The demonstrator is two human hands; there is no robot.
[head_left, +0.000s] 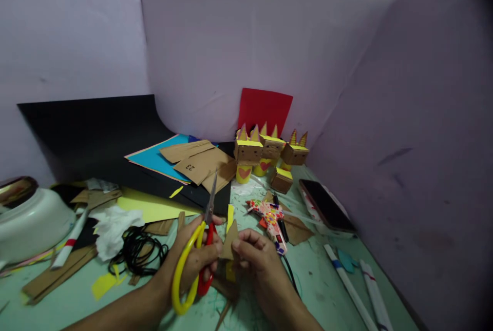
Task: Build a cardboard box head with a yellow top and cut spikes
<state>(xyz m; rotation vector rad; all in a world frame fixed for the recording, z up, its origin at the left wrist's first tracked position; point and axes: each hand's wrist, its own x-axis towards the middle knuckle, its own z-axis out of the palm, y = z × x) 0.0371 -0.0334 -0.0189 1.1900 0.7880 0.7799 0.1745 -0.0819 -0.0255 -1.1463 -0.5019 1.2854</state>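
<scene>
My left hand (194,256) is closed around the scissors (210,210), which have one yellow and one red handle. Their blades point up and away from me and look nearly shut. Between thumb and fingers, my right hand (256,254) pinches a small pointed piece of cardboard (230,242). The cardboard's left edge is close to my left fingertips; whether they touch it I cannot tell. Just beyond my right hand lies a flower-patterned glue gun (271,217). Yellow paper strips and brown cardboard scraps lie under and between my hands.
Several cardboard-headed figures (248,152) with pointed horns stand at the back, before a red sheet (265,108). Cardboard pieces (204,161) lie over blue and black paper. Left are a black cord (144,254), crumpled tissue (115,228) and a white pot (34,228); right, a phone (327,205).
</scene>
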